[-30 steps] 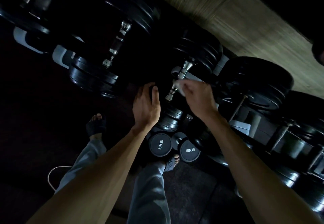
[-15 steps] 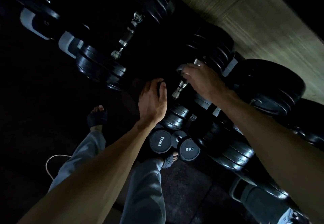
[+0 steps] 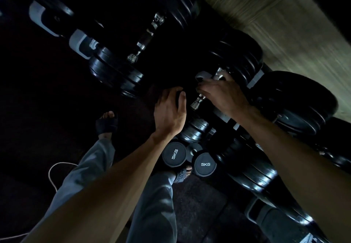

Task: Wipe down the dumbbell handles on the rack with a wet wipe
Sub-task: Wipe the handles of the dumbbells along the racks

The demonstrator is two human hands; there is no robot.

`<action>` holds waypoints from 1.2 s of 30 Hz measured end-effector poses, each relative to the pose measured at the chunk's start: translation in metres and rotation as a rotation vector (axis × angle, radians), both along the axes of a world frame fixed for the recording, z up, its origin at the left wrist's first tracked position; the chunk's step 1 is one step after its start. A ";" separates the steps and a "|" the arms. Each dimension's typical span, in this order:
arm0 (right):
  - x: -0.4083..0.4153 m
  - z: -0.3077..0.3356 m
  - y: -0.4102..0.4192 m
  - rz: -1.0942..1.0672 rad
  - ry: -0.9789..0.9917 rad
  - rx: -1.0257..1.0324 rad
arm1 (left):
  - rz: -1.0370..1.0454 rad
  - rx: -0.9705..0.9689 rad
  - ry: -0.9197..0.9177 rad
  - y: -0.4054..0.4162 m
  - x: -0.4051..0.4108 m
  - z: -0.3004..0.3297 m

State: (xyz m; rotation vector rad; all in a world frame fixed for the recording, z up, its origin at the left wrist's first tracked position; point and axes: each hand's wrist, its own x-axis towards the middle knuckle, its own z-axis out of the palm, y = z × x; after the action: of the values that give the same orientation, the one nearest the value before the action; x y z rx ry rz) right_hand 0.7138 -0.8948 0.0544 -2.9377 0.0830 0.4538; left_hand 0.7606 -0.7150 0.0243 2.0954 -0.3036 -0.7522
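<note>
Your right hand [image 3: 221, 95] is down on the chrome handle [image 3: 198, 103] of a dumbbell on the rack [image 3: 255, 80], fingers curled over the top of the bar. That handle runs on a diagonal, from its lower-left end near your left thumb up and to the right toward the black weight plates [image 3: 239, 56] by the wall. Only the two ends of the bar show: a knurled stub below your fingers and a bright bit above the knuckles. The middle is under your hand. The wet wipe is hard to make out; a pale patch [image 3: 203, 75] sits just beyond your fingertips, but I cannot tell whether that is the wipe or part of the rack.

Your left hand [image 3: 169, 112] rests palm-down on the dark front plate of the same dumbbell, fingers fairly straight and spread a little, thumb toward the handle; the plate itself is lost in shadow. Both forearms reach in from the bottom edge.

To the upper left, a second dumbbell handle [image 3: 146, 39] lies on the same slant, untouched. Below your hands stand two round ends marked 5KG [image 3: 173, 154], just beside your sandalled foot [image 3: 182, 174]. The whole scene is very dim, and the rack's right side is cut off by the edge.
</note>
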 end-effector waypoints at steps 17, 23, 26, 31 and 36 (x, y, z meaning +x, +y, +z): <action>0.047 -0.004 -0.001 -0.178 0.365 0.113 | 0.226 -0.074 0.218 0.010 -0.002 -0.019; 0.066 -0.002 -0.006 -0.345 0.537 0.237 | 0.201 -0.070 0.206 0.010 0.000 -0.017; 0.064 -0.005 0.005 -0.257 0.524 0.136 | 0.205 -0.068 0.205 0.010 0.000 -0.017; 0.064 -0.012 0.012 -0.204 0.590 0.171 | 0.200 -0.071 0.191 0.010 0.001 -0.016; 0.065 -0.016 -0.004 -0.159 0.553 -0.042 | 0.203 -0.079 0.188 0.010 0.000 -0.018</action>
State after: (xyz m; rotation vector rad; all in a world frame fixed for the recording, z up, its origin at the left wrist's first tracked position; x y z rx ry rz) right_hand 0.7791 -0.8984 0.0388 -2.7229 0.3919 1.2293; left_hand 0.7603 -0.7053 0.0062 1.9305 -0.0166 -0.7941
